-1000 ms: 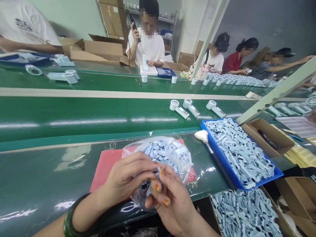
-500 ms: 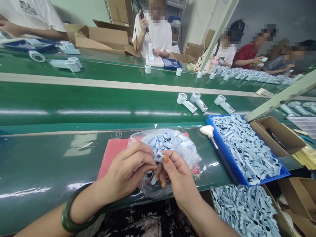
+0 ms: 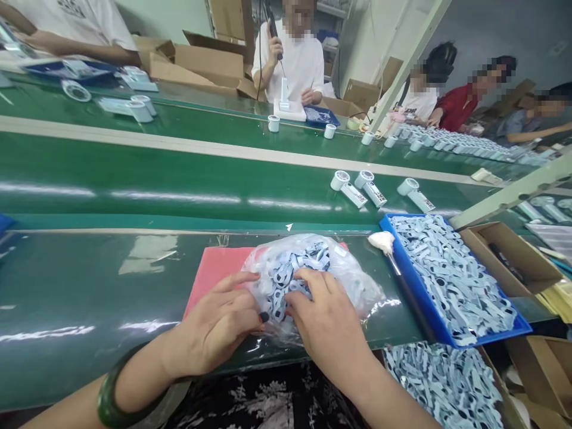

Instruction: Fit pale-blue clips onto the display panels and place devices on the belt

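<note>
A clear plastic bag (image 3: 357, 280) full of small light-blue plastic pieces (image 3: 286, 271) lies open on the counter before me. My right hand (image 3: 328, 313) reaches into its mouth, thumb and fingers apart and curved over the pieces. At the bag's left edge is my left hand (image 3: 218, 328), index finger stretched along the plastic. Its thumb and lower fingers are closed at a small black disc (image 3: 264, 317), which shows at their tips. Under the bag is a pink sheet (image 3: 210, 274).
Right of the bag stand a black-handled brush (image 3: 393, 256), a blue tray (image 3: 451, 341) heaped with similar pieces, and a cardboard box (image 3: 496, 256). More pieces fill a container (image 3: 447, 381) below. Handheld fans (image 3: 348, 187) lie on the green belt (image 3: 179, 173). Co-workers (image 3: 290, 59) sit opposite.
My hands have moved apart from a light-blue piece they both held. The right hand is now over the pile, and the left has shifted left and down. The view has tilted slightly.
</note>
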`<state>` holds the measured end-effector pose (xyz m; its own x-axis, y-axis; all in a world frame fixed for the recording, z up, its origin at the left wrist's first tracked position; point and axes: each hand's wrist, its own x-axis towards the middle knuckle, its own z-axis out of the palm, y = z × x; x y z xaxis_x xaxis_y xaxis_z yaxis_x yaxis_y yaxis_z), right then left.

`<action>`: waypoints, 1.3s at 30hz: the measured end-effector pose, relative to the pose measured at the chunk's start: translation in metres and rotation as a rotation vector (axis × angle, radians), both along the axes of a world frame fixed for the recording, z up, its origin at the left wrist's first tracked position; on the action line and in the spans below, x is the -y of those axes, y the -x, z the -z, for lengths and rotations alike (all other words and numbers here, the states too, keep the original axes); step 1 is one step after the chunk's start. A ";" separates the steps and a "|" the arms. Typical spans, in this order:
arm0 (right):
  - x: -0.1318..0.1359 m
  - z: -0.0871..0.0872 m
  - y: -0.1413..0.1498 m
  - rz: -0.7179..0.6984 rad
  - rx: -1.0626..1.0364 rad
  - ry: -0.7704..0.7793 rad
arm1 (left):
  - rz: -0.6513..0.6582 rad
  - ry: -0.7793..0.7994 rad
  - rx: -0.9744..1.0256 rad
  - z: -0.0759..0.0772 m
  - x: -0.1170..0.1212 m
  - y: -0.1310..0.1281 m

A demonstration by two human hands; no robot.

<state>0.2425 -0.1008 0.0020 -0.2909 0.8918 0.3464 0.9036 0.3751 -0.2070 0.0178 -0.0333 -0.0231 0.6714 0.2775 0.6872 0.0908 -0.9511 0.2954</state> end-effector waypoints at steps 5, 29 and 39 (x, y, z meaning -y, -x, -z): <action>-0.004 0.000 0.003 -0.020 0.143 -0.034 | -0.026 -0.030 0.068 -0.005 -0.001 0.001; -0.015 -0.011 0.010 -0.101 0.208 0.065 | -0.128 0.371 0.233 -0.026 0.018 0.001; 0.002 -0.001 0.000 0.150 -0.331 0.044 | -0.091 0.592 0.341 -0.071 -0.012 -0.037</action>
